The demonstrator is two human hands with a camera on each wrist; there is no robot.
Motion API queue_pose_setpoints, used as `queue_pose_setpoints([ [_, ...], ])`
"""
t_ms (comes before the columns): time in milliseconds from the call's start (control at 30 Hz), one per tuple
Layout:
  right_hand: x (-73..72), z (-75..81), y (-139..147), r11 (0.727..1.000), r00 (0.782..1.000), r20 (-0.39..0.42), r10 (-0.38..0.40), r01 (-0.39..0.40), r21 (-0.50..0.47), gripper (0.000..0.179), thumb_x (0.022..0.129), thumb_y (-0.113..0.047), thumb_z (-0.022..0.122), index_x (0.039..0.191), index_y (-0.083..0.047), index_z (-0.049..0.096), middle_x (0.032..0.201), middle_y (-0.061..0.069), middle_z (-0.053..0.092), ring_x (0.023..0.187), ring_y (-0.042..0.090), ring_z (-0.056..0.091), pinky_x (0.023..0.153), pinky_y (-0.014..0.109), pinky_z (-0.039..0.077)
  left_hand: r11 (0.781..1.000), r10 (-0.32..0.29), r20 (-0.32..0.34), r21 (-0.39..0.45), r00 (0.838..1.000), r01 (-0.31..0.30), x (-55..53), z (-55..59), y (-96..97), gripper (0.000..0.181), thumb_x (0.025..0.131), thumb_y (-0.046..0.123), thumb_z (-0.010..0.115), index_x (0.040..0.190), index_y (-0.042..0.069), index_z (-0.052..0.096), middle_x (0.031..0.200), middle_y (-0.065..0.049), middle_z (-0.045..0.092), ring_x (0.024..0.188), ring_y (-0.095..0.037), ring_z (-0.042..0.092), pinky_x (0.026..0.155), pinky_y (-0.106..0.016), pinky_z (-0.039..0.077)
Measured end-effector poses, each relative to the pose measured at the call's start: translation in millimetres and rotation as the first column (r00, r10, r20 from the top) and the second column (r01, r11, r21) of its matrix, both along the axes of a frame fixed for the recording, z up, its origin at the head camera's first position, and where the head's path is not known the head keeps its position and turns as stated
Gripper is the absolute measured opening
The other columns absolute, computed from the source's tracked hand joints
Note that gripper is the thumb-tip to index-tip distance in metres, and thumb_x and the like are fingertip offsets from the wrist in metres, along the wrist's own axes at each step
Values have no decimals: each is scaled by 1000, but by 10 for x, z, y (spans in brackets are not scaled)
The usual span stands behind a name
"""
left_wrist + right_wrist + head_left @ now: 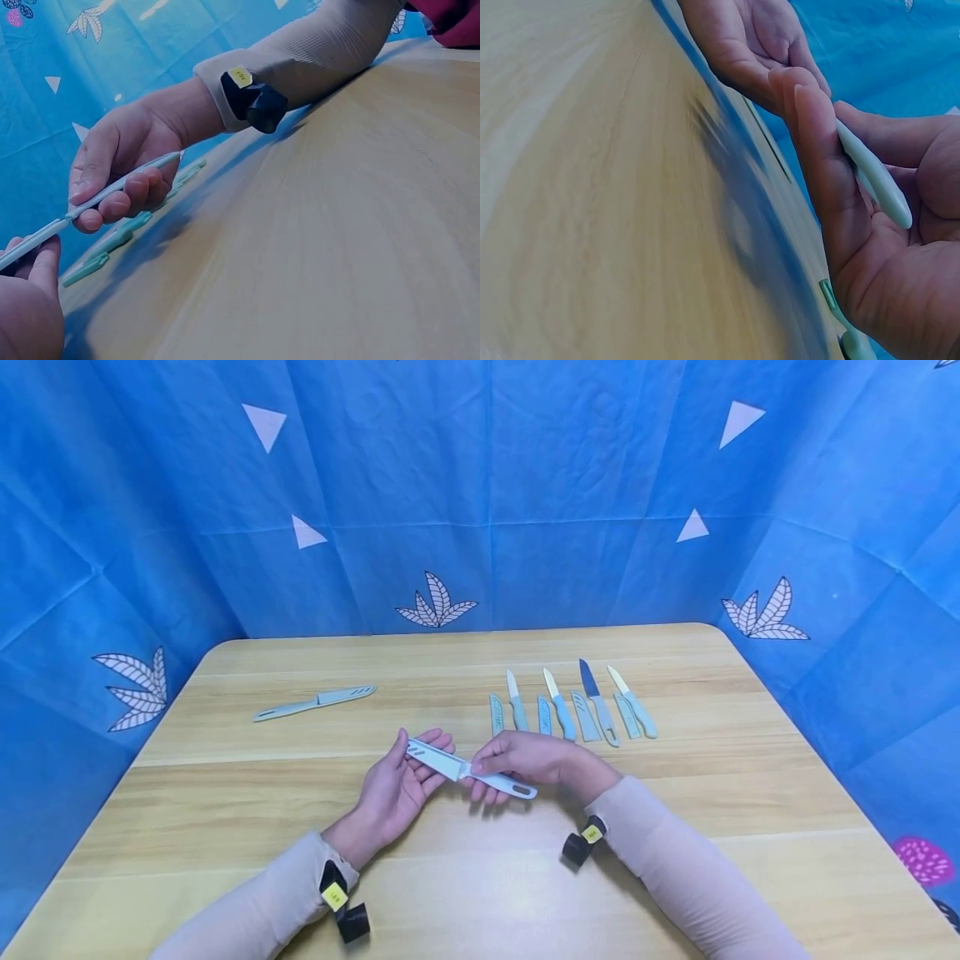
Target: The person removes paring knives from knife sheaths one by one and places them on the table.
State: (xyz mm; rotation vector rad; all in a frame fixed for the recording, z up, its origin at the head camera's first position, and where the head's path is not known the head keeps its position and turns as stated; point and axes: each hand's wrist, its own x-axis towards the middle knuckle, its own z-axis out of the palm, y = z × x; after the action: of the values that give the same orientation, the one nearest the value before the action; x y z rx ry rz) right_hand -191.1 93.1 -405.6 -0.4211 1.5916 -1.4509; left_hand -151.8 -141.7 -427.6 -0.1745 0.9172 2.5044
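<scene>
Above the table, both hands hold a pale blue paring knife (506,783) whose blade sits in a slotted sheath (442,760). My right hand (525,756) pinches the handle near its sheath end, thumb on top and fingers beneath; the handle's holed end sticks out past them. My left hand (397,793), palm up, holds the sheath's tip end between thumb and fingers. The left wrist view shows the right hand (131,161) with the handle running across its fingers. In the right wrist view the handle end (881,184) pokes out of the right hand (877,262).
Back right on the wooden table (465,885) lie several bare knives, among them a dark-bladed one (591,681), beside their separate sheaths (585,717). Another sheathed knife (315,702) lies back left. A blue curtain (480,485) hangs behind the table.
</scene>
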Motion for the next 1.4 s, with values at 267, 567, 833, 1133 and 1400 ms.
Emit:
queue_pose_setpoints([
  [267,-6,4,16,1000,1000,-22,17,-17,-4,27,100,-11,55,113,10,65,96,23,70,77,24,70,69,33,61,1000,4,-2,0,1000,-4,6,-25,-5,61,107,43,26,148,-3,27,152,-24,32,132,-28,47,108,-38,43],
  [567,-2,21,27,1000,1000,-4,4,-4,1,26,99,-10,56,111,12,64,95,24,70,76,25,70,69,34,62,1000,20,1,7,1000,-20,-2,-21,0,62,106,44,28,147,-2,29,151,-24,34,131,-27,48,108,-38,42],
  [833,-7,30,44,1000,999,-32,10,-9,22,25,99,-10,56,108,11,65,95,24,70,76,26,70,70,36,62,1000,17,-20,5,1000,-17,-10,-29,-10,62,106,44,30,147,-2,30,153,-25,30,137,-29,40,108,-38,43],
  [1133,-7,43,63,1000,1000,-29,6,-5,23,25,99,-11,57,109,10,66,93,25,70,78,27,71,70,36,62,1000,26,-12,-3,1000,-26,-24,-30,-15,61,106,44,28,146,-2,30,152,-24,33,136,-30,41,108,-38,43],
  [1400,-19,56,78,999,999,-41,24,-22,32,25,99,-11,56,107,11,66,93,25,70,75,25,70,69,35,62,999,34,-10,10,999,-34,-21,-16,-31,62,106,44,27,147,-2,29,152,-24,32,138,-30,38,108,-38,43],
])
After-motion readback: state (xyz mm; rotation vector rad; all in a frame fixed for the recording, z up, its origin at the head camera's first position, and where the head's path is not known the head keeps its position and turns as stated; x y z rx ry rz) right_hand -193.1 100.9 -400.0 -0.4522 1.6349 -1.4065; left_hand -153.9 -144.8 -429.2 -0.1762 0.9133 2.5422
